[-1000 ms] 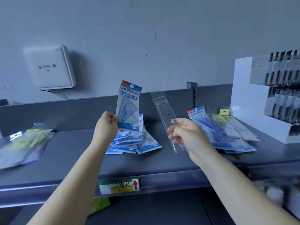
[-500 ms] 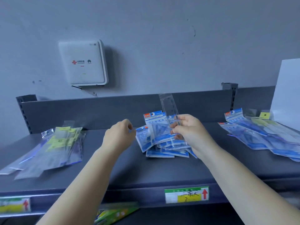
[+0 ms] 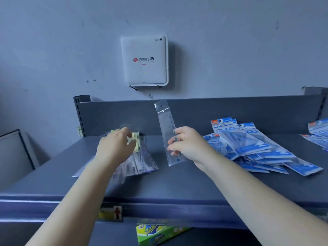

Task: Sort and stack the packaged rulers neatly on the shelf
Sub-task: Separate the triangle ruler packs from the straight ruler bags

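Right hand [image 3: 188,144] pinches clear plastic-sleeved straight ruler [image 3: 168,132], upright, slightly tilted, above dark grey metal shelf [image 3: 177,183]. Left hand [image 3: 117,146], fingers loosely spread, rests on fanned pile of clear yellow-labelled ruler packs [image 3: 142,157]. Heap of blue-printed ruler packs [image 3: 248,148] lies right of held ruler

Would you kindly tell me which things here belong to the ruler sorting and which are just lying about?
Job: clear ruler pack gripped in right hand; yellow-label pile under left hand; blue pile; shelf.
Lying about: white wall box; green box below the shelf; price tag.
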A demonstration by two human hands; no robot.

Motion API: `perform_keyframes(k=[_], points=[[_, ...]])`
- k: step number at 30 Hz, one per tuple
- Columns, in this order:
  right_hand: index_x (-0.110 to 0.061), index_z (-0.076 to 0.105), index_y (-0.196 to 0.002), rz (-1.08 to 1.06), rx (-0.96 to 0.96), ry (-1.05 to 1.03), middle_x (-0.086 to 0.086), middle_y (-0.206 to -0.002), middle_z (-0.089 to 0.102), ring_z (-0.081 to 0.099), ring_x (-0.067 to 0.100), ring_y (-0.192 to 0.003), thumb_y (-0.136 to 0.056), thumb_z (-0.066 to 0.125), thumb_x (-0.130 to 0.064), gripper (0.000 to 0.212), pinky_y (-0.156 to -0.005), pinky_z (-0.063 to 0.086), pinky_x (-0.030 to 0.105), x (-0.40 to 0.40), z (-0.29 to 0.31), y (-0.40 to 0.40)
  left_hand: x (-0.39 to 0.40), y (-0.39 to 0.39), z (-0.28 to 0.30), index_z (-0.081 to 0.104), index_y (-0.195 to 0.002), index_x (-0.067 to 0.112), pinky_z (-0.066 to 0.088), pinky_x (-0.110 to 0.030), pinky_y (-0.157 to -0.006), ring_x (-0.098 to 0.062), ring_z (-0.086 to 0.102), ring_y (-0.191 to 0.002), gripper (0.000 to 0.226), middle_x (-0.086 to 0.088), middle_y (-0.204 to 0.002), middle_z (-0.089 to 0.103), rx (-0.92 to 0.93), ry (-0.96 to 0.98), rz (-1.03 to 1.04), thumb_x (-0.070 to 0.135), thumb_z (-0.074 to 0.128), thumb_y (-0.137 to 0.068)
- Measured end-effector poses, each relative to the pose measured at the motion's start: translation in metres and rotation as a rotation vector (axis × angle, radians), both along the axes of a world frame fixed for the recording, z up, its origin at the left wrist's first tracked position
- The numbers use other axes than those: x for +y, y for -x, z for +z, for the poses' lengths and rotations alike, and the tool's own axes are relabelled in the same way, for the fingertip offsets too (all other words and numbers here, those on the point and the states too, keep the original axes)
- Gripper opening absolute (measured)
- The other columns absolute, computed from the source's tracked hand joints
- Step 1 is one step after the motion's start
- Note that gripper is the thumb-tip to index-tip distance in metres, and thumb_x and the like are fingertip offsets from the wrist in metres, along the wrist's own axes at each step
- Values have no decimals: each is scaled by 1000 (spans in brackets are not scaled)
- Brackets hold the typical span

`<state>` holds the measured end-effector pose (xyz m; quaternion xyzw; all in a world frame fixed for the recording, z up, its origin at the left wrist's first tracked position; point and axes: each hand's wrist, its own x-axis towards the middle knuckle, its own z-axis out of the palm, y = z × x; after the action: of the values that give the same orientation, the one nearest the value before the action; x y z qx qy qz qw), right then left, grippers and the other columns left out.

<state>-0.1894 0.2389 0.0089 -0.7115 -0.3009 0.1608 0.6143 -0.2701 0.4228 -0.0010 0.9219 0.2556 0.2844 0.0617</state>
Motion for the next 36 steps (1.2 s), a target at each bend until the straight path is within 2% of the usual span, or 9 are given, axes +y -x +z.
perform_keyframes(k=[2, 5, 7, 10, 16, 20, 25, 28, 36], points=[[-7, 42, -127, 16, -25, -2, 1, -83, 56, 57, 17, -69, -82, 57, 9, 50, -58, 51, 21, 26, 1, 9, 16, 10, -2, 54, -113, 16, 40, -34, -86, -26, 55, -101, 26, -3, -111, 60, 10, 9, 11, 32, 48, -93], [-5, 39, -133, 17, -110, -9, 3, -93, 60, 62, 20, -72, -83, 61, 1, 56, -79, 54, 36, 60, 7, 18, 34, 21, -4, 54, -113, 16, 42, -34, -86, -25, 56, -100, 25, -2, -112, 60, 8, 13, 32, 31, 47, -94], [-6, 35, -136, -10, -233, 119, 8, -109, 61, 64, 27, -91, -83, 63, -11, 60, -86, 49, 37, 75, 9, 20, 41, 25, -4, 54, -113, 16, 42, -34, -87, -25, 56, -100, 25, -2, -112, 60, 5, 14, 42, 31, 47, -94], [-8, 37, -132, -73, -519, 435, 7, -124, 53, 53, 25, -111, -88, 57, -16, 49, -86, 46, 34, 79, 5, 17, 44, 25, -6, 53, -115, 16, 42, -35, -89, -24, 56, -102, 26, -1, -113, 60, 31, -10, 27, 31, 46, -94], [-16, 50, -119, -248, -1037, 714, 1, -116, 55, 53, 24, -104, -91, 46, -21, 29, -70, 39, 30, 36, 13, 4, 16, 5, 3, 52, -116, 17, 38, -34, -85, -24, 53, -107, 28, 0, -114, 59, 64, -155, -45, 33, 44, -94], [-15, 49, -118, -341, -1212, 827, 2, -115, 51, 49, 24, -106, -93, 43, -22, 26, -69, 32, 31, -8, 17, -12, -27, -21, 11, 52, -108, 16, 33, -32, -80, -24, 52, -104, 22, 1, -108, 59, 73, -213, -62, 27, 44, -90], [-16, 50, -109, -369, -1277, 909, 1, -112, 51, 47, 23, -107, -92, 42, -22, 19, -70, 30, 30, -72, 12, -34, -91, -52, 13, 49, -114, 15, 34, -32, -85, -24, 51, -108, 28, 0, -113, 56, 111, -309, -149, 32, 42, -93], [-17, 49, -114, -377, -1258, 942, 0, -117, 50, 45, 22, -112, -93, 42, -26, 24, -75, 30, 31, -117, 10, -48, -136, -72, 13, 48, -116, 16, 34, -31, -86, -23, 50, -108, 29, 0, -113, 55, 114, -334, -200, 34, 42, -93], [-18, 48, -115, -459, -1254, 999, 0, -115, 49, 46, 23, -107, -95, 40, -33, 26, -74, 27, 30, -242, 4, -86, -265, -124, 15, 45, -123, 16, 34, -32, -91, -23, 47, -116, 35, 0, -121, 54, 113, -381, -324, 37, 40, -95]])
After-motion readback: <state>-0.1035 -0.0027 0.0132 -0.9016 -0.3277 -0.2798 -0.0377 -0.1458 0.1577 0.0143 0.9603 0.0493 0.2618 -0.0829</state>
